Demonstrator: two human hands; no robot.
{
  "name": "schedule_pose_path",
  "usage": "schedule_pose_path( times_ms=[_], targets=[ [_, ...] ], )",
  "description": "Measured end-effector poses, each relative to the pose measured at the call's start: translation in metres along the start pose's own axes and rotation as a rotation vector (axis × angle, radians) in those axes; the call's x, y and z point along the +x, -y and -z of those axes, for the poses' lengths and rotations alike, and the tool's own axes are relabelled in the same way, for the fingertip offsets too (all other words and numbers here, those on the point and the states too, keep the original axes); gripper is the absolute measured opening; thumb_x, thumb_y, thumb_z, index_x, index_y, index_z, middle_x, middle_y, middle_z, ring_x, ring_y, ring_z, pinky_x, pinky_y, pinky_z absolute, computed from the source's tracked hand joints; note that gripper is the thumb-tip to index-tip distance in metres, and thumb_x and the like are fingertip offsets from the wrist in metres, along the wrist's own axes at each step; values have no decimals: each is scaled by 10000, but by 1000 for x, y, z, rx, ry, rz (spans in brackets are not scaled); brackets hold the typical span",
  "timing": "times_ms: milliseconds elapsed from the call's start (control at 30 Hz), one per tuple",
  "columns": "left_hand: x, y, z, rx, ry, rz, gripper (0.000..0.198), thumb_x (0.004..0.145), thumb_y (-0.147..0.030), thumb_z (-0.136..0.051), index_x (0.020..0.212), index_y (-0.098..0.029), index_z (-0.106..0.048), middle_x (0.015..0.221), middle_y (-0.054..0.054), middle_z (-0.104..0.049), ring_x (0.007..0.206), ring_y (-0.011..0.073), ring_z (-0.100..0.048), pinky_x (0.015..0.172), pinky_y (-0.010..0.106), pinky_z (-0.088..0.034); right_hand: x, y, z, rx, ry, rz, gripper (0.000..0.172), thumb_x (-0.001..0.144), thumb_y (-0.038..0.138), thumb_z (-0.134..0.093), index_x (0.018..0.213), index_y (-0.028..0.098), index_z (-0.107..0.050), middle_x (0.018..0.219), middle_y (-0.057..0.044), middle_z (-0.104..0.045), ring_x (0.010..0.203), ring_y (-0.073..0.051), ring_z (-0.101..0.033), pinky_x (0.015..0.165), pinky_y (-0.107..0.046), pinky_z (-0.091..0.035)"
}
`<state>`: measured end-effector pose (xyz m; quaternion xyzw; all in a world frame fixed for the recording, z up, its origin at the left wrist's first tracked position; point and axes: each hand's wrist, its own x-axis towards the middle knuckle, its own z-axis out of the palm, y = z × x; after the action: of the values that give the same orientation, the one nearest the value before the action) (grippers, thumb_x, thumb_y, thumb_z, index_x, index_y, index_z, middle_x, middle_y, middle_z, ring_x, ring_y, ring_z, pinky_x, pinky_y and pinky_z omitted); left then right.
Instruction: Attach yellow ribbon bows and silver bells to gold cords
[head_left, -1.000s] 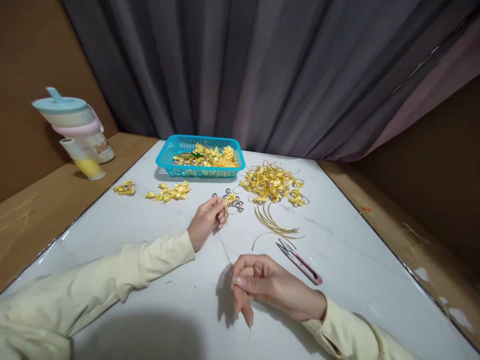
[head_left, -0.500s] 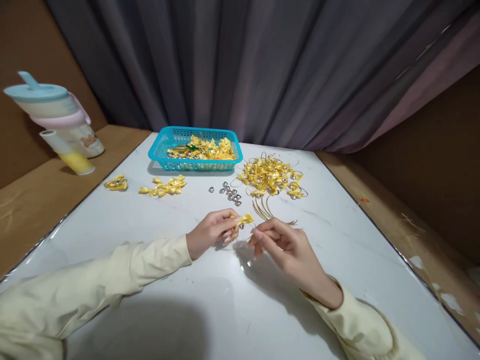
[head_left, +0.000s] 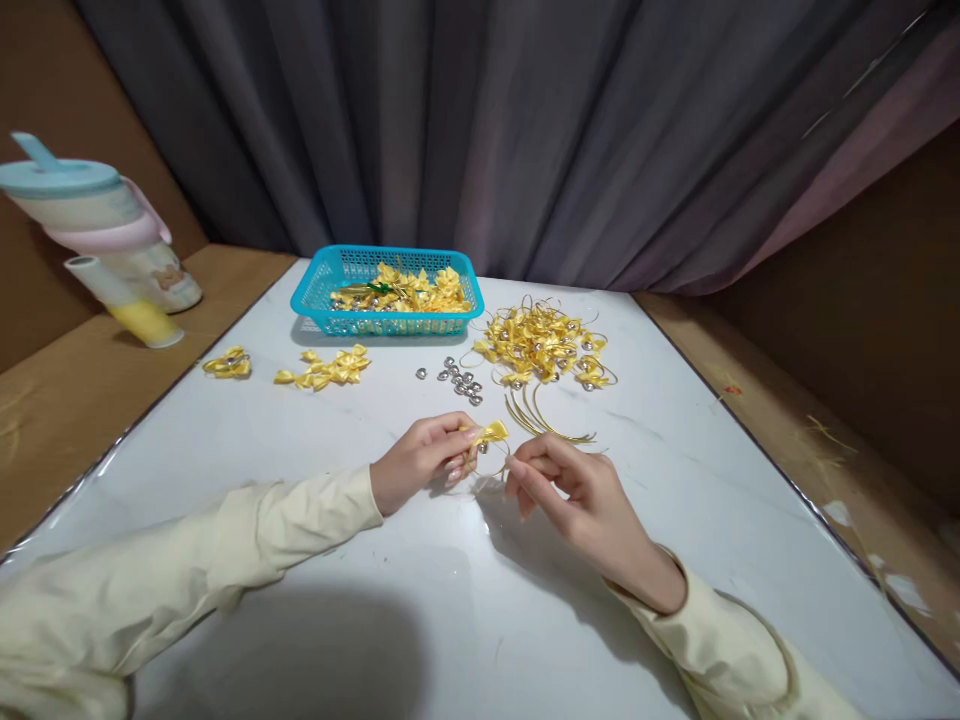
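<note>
Yellow bow (head_left: 489,434) pinched in left hand (head_left: 420,463), right hand (head_left: 577,497) pinching alongside; silver bells (head_left: 459,380) beyond.

Table top (head_left: 420,600) was glossy, smooth white, marble-like. Bow (head_left: 489,434) looked like satin ribbon, yellow with a soft sheen. Loose bells (head_left: 459,380) were shiny silver metal. Basket (head_left: 322,292) was perforated turquoise plastic. Curtain (head_left: 525,130) was matt grey cloth; side panels (head_left: 75,400) were matt brown cardboard.
</note>
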<state>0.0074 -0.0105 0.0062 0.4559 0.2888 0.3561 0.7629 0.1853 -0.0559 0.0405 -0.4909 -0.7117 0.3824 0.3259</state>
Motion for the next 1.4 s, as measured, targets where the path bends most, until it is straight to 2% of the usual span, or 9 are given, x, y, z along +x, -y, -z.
schedule_pose_path(
  times_ms=[267, 633, 833, 933, 1000, 1133, 1300, 1333, 1400],
  targets=[
    [0, 1, 1, -30, 30, -3, 256, 794, -343, -600, 693, -131, -500, 514, -62, -393, 461, 55, -387, 467, 192, -289, -1, -4, -1, 13, -15, 20, 182, 891, 293, -465, 768, 168, -515, 597, 2, -602, 499, -101, -546, 512, -219, -420],
    [0, -2, 0, -173, 81, 68, 301, 738, -353, -665, 656, -127, -484, 503, -62, -382, 453, 50, -391, 457, 175, -298, -2, -10, -3, 33, -31, 62, 155, 902, 279, -459, 828, 163, -529, 677, -17, -625, 576, -108, -576, 550, -225, -446],
    [1, -3, -2, -180, 78, 66, 308, 721, -352, -683, 655, -132, -477, 492, -62, -394, 451, 54, -397, 453, 177, -296, -2, -6, 5, 31, -35, 103, 141, 873, 240, -506, 762, 158, -541, 632, -16, -635, 511, -100, -571, 509, -213, -446],
    [1, -4, -3, -185, 68, 60, 313, 712, -349, -690, 645, -135, -471, 484, -65, -381, 448, 56, -387, 438, 178, -272, -3, -3, 12, 25, -110, 171, 104, 854, 208, -531, 766, 159, -550, 626, -18, -639, 488, -97, -565, 477, -208, -437],
    [1, -4, -3, -184, 77, 63, 317, 706, -355, -694, 646, -137, -470, 481, -69, -371, 446, 56, -374, 436, 180, -262, -3, -2, 15, 55, -199, 184, 47, 858, 202, -529, 863, 164, -557, 655, -23, -648, 497, -103, -564, 482, -220, -452],
    [-1, -2, -2, -122, 93, 61, 337, 707, -395, -688, 663, -137, -475, 496, -68, -379, 459, 55, -375, 455, 186, -268, -4, -5, 15, 139, -290, 181, 249, 880, 183, -490, 1126, 213, -471, 711, -11, -628, 546, -124, -575, 517, -266, -487],
    [-2, 2, -2, 7, 103, 50, 336, 739, -429, -645, 709, -128, -498, 555, -40, -458, 483, 55, -385, 478, 199, -286, -3, -13, 13, 60, -204, 285, 471, 891, 104, -415, 1294, 330, -322, 747, 30, -578, 499, -90, -538, 502, -250, -474],
    [-3, 2, -2, 31, 104, 49, 338, 745, -436, -634, 714, -129, -499, 564, -36, -467, 487, 57, -383, 481, 203, -290, -2, -13, 13, 9, -177, 300, 481, 889, 92, -406, 1298, 333, -330, 732, 37, -571, 485, -83, -527, 496, -240, -468],
    [-3, 3, -1, 80, 109, 37, 339, 755, -449, -614, 721, -131, -501, 578, -30, -476, 493, 63, -383, 487, 211, -298, -1, -13, 14, -116, -130, 322, 405, 886, 81, -384, 1226, 293, -441, 726, 28, -577, 493, -79, -531, 506, -231, -466]
  ],
)
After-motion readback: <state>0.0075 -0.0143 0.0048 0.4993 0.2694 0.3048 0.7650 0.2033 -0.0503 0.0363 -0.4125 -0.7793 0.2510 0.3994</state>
